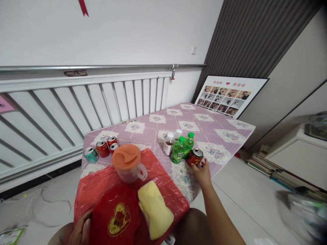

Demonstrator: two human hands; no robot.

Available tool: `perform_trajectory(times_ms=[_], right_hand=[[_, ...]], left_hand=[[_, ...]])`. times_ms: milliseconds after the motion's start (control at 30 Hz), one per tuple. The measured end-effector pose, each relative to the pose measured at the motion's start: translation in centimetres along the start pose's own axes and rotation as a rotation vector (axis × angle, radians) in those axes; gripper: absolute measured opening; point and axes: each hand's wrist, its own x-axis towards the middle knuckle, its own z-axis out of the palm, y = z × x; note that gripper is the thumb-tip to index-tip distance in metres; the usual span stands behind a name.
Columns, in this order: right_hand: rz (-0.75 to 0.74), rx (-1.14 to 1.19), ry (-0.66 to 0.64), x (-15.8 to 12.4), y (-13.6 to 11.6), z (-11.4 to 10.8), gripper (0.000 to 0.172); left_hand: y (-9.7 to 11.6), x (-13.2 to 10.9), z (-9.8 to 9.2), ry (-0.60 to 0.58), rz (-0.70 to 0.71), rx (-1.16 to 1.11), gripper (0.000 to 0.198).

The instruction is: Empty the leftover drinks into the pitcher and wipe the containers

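Observation:
My right hand (203, 173) has its fingers around a red drink can (195, 157) that stands upright on the table's right side. Touching or very near that can are two bottles with green caps (177, 151), and two white-capped bottles (168, 144) stand behind them. At the lower left, my left hand (81, 230) grips the edge of a red scalloped plate (102, 214) with a gold heart print. A clear pitcher with an orange lid (127, 158) stands just beyond the plate. To the plate's right lies a folded yellow cloth (155, 211).
Red plastic sheeting (88, 182) covers the table's near part. A teal can (91, 155) and several red cans (102, 149) stand at the left. The flowered tablecloth (158, 127) reaches toward a white radiator (102, 102). A photo board (224, 98) leans at the back right.

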Motion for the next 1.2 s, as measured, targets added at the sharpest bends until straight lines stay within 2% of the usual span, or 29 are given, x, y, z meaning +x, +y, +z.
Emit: perform_trajectory(times_ms=[100,167,267,367,433,500,633,733,833,967,1067,1200], right_hand=[[0.016,-0.049,0.027,-3.2,-0.1,-0.7,0.1],[0.009,-0.059,0.008,-6.2,-0.1,-0.9,0.095],[0.005,-0.084,-0.08,-10.7,0.2,-0.6,0.085],[0.017,-0.141,-0.196,-13.4,0.3,0.0,0.062],[0.005,-0.205,-0.297,-13.8,0.3,0.5,0.054],[0.002,-0.284,-0.363,-13.3,0.1,0.9,0.055],[0.001,-0.382,-0.414,-11.5,-0.5,1.2,0.055],[-0.008,-0.401,-0.441,-10.9,-0.8,1.2,0.052],[-0.015,-0.445,-0.465,-10.9,-0.9,1.3,0.054],[-0.023,-0.522,-0.466,-11.1,-1.0,1.5,0.055],[-0.022,-0.549,-0.473,-11.1,-1.1,1.5,0.056],[-0.002,-0.586,-0.449,-11.2,-1.5,1.6,0.052]], left_hand=[[-0.1,-0.1,0.1,-0.084,-0.05,-0.133,0.034],[0.2,-0.1,0.1,-0.082,-0.084,-0.203,0.034],[0.8,-0.2,0.1,-0.066,-0.121,-0.281,0.033],[1.2,-0.4,0.1,-0.058,-0.133,-0.347,0.033],[1.3,-0.5,0.1,-0.055,-0.131,-0.379,0.033],[1.4,-0.5,0.1,-0.06,-0.138,-0.407,0.034],[1.5,0.1,-0.3,-0.104,-0.176,-0.504,0.035],[1.3,1.3,-1.3,-0.188,-0.249,-0.67,0.036],[1.0,3.2,-2.4,-0.234,-0.292,-0.78,0.036],[2.4,7.4,-3.0,-0.18,-0.123,-0.742,0.037],[5.0,11.4,-2.0,-0.106,-0.018,-0.607,0.039],[8.7,16.8,0.5,-0.058,0.018,-0.57,0.048]])
